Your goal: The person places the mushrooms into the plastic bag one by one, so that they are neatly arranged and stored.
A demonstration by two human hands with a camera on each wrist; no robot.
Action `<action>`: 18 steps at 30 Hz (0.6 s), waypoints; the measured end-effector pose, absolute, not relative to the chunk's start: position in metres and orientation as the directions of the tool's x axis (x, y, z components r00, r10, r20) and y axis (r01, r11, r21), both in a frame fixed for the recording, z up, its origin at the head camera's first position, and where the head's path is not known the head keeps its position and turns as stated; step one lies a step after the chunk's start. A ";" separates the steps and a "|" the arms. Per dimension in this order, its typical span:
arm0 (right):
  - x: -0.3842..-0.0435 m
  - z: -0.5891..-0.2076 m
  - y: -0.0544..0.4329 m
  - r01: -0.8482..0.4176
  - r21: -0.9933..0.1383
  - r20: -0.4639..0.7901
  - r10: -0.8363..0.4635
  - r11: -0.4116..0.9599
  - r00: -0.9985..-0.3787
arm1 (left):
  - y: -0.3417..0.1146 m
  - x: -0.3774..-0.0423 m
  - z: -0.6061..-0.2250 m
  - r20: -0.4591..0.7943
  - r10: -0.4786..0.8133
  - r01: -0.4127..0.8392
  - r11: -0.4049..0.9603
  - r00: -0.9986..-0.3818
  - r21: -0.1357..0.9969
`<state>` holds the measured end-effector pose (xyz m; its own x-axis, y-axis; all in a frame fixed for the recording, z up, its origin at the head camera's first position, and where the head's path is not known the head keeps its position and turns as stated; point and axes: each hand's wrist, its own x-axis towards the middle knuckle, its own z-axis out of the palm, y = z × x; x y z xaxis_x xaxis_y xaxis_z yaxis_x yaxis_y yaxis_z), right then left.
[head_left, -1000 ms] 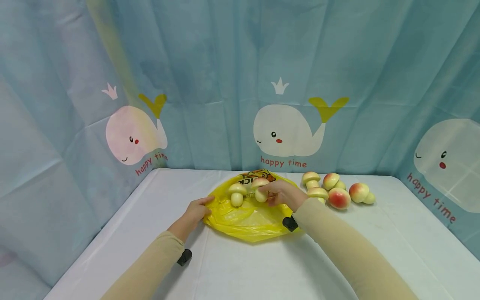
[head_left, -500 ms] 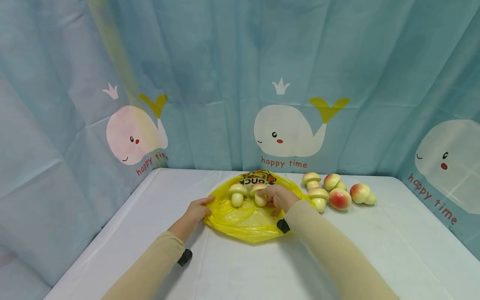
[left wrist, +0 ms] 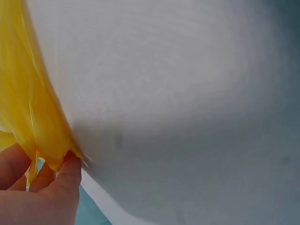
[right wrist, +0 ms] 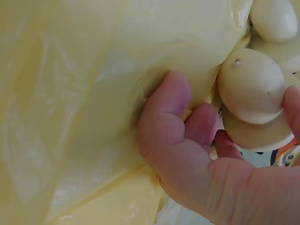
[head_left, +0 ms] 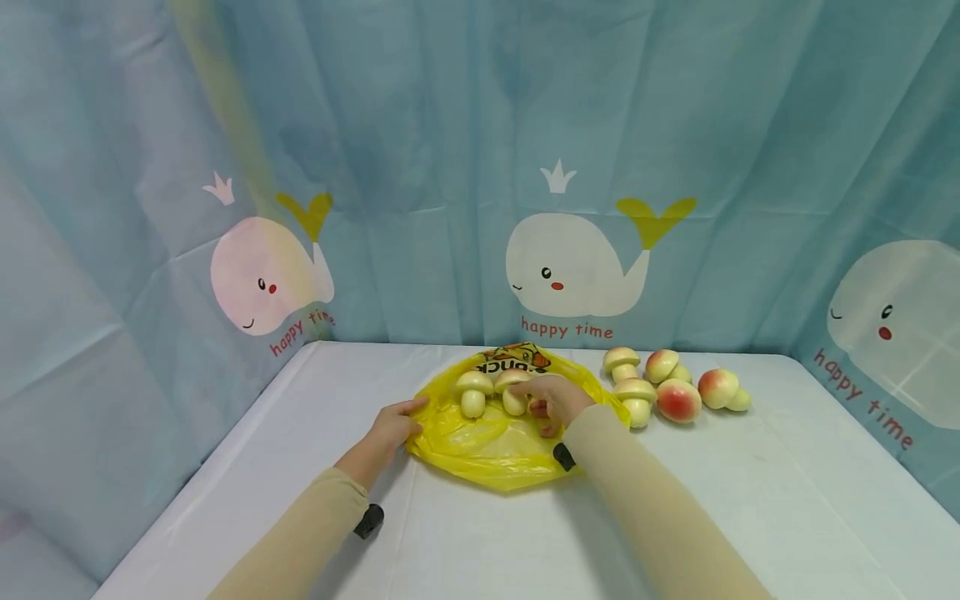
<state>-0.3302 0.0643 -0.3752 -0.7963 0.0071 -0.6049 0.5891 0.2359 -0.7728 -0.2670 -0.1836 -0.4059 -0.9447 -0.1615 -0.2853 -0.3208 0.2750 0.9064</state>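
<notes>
- The left hand (head_left: pixel 390 429) pinches the yellow bag (head_left: pixel 491 477) at its nine o'clock edge.
- The right hand (head_left: pixel 555 402) is at three o'clock of a mushroom (right wrist: pixel 253 96), one of its fingers touching the side; lower fingers curl loosely, apart from it. Whether they pinch it, I cannot tell.
- That mushroom sits within the spread bag, stem towards six o'clock; a second mushroom (head_left: pixel 473 394) is just beside it at nine.
- The pile (head_left: pixel 678 402) lies on the tabletop (head_left: pixel 750 508), between two and three o'clock of the bag.
- The step looks like placing this mushroom; next probably calls for easing the right fingers clear without disturbing either.
</notes>
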 end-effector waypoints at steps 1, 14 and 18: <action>-0.330 -0.376 0.064 0.590 -0.771 -0.606 0.007 0.239 -0.795 | -0.184 -0.267 -0.406 -0.284 -0.161 -0.319 0.274 -0.945 0.907; -0.353 -0.393 0.061 0.644 -0.736 -0.638 0.103 0.207 -0.763 | -0.183 -0.267 -0.405 -0.288 -0.158 -0.322 0.259 -0.944 0.911; -0.345 -0.387 0.060 0.651 -0.733 -0.649 0.084 0.196 -0.756 | -0.183 -0.268 -0.405 -0.290 -0.159 -0.324 0.261 -0.944 0.909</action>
<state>-0.3454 0.0604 -0.3868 -0.7558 0.0839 -0.6494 0.6514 0.1962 -0.7329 -0.2679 -0.1827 -0.4049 -0.9436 -0.1593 -0.2904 -0.3239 0.2607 0.9095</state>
